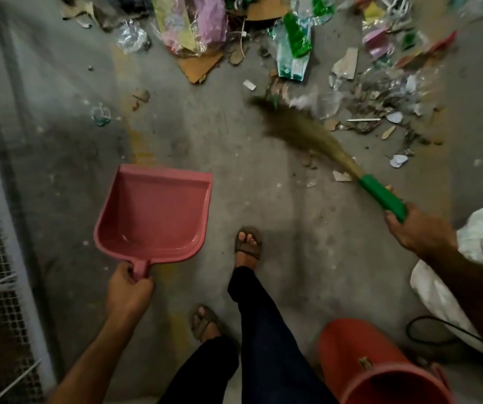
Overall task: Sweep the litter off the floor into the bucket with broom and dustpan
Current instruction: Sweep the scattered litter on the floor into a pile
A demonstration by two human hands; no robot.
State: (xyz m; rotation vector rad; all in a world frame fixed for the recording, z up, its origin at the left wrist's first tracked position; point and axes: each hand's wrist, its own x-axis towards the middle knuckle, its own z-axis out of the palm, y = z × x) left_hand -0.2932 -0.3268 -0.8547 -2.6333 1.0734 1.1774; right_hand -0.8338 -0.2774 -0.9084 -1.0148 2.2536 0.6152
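Left hand [129, 282] grips the empty dustpan [154, 211] by its handle, held clear of the floor [263, 185]. Right hand [418, 228] grips the broom [301, 126], bristles at the edge of the litter [365, 106]. Bucket [380, 363] stands near the right leg. Recommended: lower the dustpan lip flat to the floor, then draw litter toward it in short strokes.

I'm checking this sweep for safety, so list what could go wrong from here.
1. The dustpan in the left hand is well apart from the broom bristles, so swept litter may scatter past it.
2. The light plastic wrappers may flutter away rather than slide.
3. The bucket sits beside the legs, behind the work; a step back could knock it.
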